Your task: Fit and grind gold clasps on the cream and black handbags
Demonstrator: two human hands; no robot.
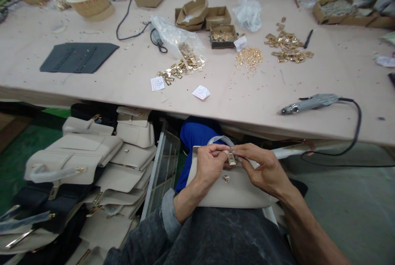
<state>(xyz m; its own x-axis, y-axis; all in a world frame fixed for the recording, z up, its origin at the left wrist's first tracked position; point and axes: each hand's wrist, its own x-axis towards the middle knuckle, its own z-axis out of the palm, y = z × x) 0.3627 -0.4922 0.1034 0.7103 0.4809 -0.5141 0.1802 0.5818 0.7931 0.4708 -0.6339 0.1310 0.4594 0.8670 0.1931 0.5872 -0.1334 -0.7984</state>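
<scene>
A cream handbag (237, 194) lies on my lap, with a plastic-wrapped handle (220, 138) at its far side. A small gold turn lock (226, 179) sits on the bag's front. Just above it, a gold metal clasp plate (231, 158) is pinched between my two hands. My left hand (211, 164) has its thumb and fingers closed at the plate's left side. From the right, my right hand (261, 166) grips the same plate with thumb and forefinger. The strap or flap behind the plate is mostly hidden by my fingers.
A grey electric screwdriver (311, 103) with a black cord lies on the table's right. Gold plates (286, 45), small screws (249, 60) and a bag of gold fittings (188, 57) lie further back. Stacked handbags (123, 166) fill the left, beside a grey crate (162, 166).
</scene>
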